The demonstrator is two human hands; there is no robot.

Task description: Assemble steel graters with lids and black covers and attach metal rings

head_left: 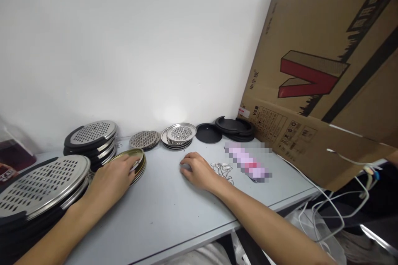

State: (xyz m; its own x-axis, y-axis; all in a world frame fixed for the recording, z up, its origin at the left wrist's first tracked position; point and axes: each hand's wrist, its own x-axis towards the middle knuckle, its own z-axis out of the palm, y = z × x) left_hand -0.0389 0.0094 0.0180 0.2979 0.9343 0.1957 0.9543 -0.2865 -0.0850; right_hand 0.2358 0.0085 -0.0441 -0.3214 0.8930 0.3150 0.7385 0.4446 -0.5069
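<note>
My left hand (pixel 113 174) lies over a short stack of round, gold-toned metal plates (pixel 143 167). Its fingers and thumb close on the rim of the top one, partly covering it. My right hand (pixel 197 169) rests on the table with curled fingers; thumb and index finger are apart, and I see nothing held between them. Beside its wrist lies a loose heap of thin, bent wire pieces (pixel 222 170). Left of my left hand stand two stacks of round perforated metal plates in black rims, a nearer one (pixel 46 182) and a farther one (pixel 93 132).
Along the wall sit dark perforated discs (pixel 144 138), shiny grater-like discs (pixel 181 132), a flat black disc (pixel 209 132) and black rings (pixel 234 126). A pixelated pink item (pixel 247 161) lies to the right. A big cardboard box (pixel 311 103) leans there, with white cables (pixel 338 215) below.
</note>
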